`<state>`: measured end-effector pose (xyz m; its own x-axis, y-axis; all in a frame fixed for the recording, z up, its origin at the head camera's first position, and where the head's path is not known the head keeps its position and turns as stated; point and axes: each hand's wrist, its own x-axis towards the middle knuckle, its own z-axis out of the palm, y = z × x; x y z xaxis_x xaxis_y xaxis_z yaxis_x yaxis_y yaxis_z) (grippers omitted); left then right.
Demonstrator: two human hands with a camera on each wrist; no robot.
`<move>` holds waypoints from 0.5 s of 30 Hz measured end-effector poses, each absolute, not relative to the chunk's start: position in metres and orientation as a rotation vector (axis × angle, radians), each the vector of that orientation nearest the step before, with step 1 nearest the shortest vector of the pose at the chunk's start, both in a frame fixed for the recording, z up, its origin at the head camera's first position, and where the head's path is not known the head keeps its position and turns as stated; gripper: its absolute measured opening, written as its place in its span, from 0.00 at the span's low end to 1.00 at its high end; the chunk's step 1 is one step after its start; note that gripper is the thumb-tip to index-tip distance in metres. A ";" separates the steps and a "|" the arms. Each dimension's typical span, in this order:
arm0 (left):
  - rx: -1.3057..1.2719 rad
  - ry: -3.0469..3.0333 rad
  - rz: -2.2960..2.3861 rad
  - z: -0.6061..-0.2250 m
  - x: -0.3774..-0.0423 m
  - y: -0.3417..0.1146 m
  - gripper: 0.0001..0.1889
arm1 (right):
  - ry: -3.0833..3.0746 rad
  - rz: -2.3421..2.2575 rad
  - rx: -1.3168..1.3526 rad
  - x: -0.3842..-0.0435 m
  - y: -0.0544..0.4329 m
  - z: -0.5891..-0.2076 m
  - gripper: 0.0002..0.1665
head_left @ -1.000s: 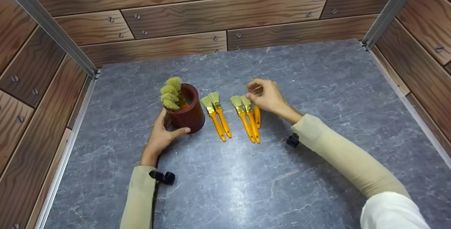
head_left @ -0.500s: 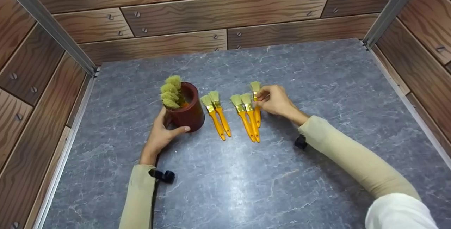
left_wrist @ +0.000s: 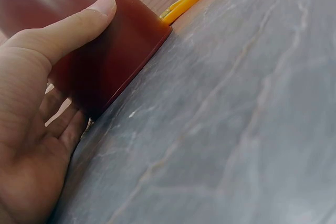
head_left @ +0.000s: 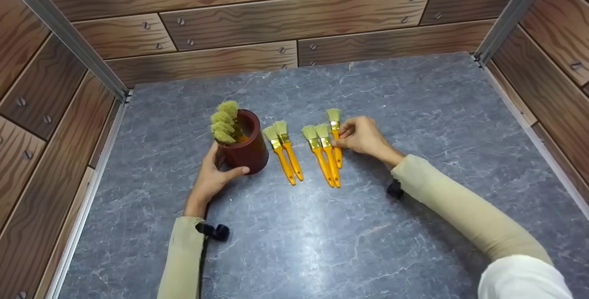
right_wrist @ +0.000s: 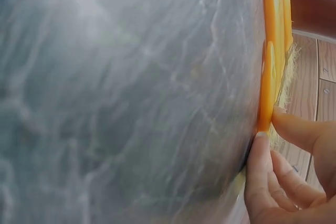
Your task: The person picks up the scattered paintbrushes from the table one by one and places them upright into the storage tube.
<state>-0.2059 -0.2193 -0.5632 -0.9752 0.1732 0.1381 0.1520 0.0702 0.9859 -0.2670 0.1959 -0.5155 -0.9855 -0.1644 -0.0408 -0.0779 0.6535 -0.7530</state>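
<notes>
My left hand [head_left: 210, 180] grips a dark red cylindrical cup [head_left: 251, 155] low on its side, thumb across the front. Several paintbrushes [head_left: 222, 123] stand in the cup, pale bristles up, leaning over its left rim. In the left wrist view the thumb presses the cup wall [left_wrist: 128, 35]. Thumb and index finger of my right hand [head_left: 363, 137] pinch the orange handle of a paintbrush [head_left: 333, 116] lying rightmost on the table. The right wrist view has that handle [right_wrist: 267, 85] between the fingertips, with other handles just beyond it.
Two paintbrushes [head_left: 286, 152] lie side by side just right of the cup. Another pair [head_left: 325, 155] lies directly left of the pinched one, all bristles pointing away. The grey marbled table [head_left: 294, 244] is bordered by wood-patterned walls [head_left: 230, 23] at the back and sides.
My right hand has shifted back from over the rightmost paintbrush's bristles to its handle, which it now pinches; the bristles have come into view. The left hand and cup stay put.
</notes>
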 end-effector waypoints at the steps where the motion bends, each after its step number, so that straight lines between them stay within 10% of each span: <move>1: 0.346 2.286 2.101 -0.563 -0.206 -0.219 0.53 | 2.758 -1.263 -0.183 -0.267 0.197 -0.516 0.19; 15: 0.338 2.296 2.088 -0.563 -0.206 -0.219 0.54 | 2.553 -1.519 0.030 -0.267 0.203 -0.523 0.23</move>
<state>-0.2057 -0.2193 -0.5627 -0.9763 0.1728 0.1301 0.1458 0.0818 0.9859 -0.2665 0.2032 -0.5225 -0.9852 -0.0697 -0.1563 0.1041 0.4810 -0.8705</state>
